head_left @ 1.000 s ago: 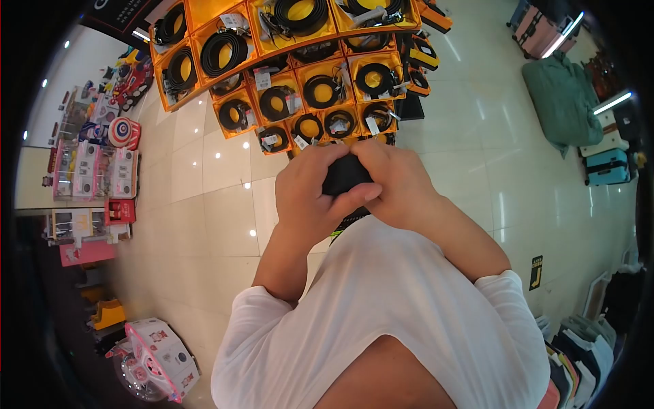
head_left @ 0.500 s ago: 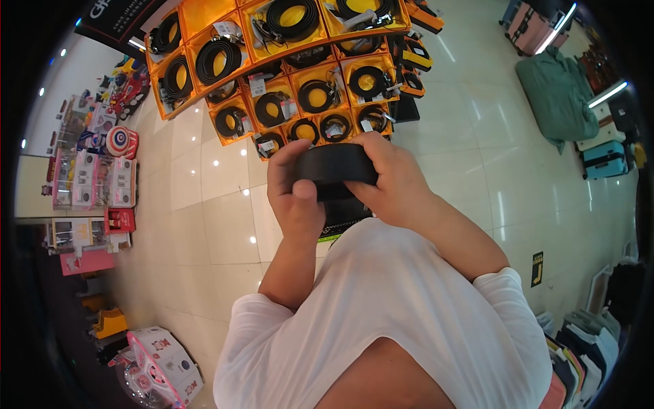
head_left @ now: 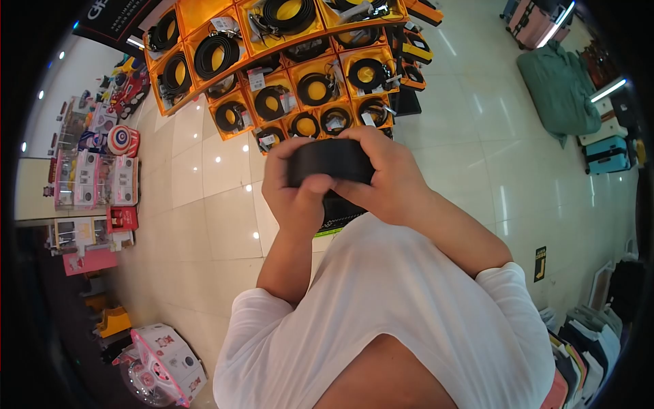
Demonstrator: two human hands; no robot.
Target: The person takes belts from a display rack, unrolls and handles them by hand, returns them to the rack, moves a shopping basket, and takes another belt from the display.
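Note:
A black coiled belt (head_left: 330, 162) is held between my two hands in front of my chest, its smooth outer side facing me. My left hand (head_left: 294, 184) wraps round its left end, the thumb across the lower edge. On the right end my right hand (head_left: 385, 170) is closed, fingers along the top and thumb underneath. Just beyond the hands stands a display of orange compartments (head_left: 255, 61) with coiled black belts, many with white tags. Below the held coil, a dark object with a green edge (head_left: 340, 213) is partly hidden by my hands and shirt.
Shiny floor tiles (head_left: 218, 225) surround the display. Toy machines (head_left: 85, 177) line the left side, with a pink and white machine (head_left: 167, 365) at lower left. A green covered bundle (head_left: 558, 92) and suitcases (head_left: 606, 155) stand at right; folded clothes (head_left: 586, 341) lie lower right.
At first the black thing was mostly covered by my hands; now its broad side shows between them. My left hand has shifted slightly left, and its thumb has moved inward since the middle frame.

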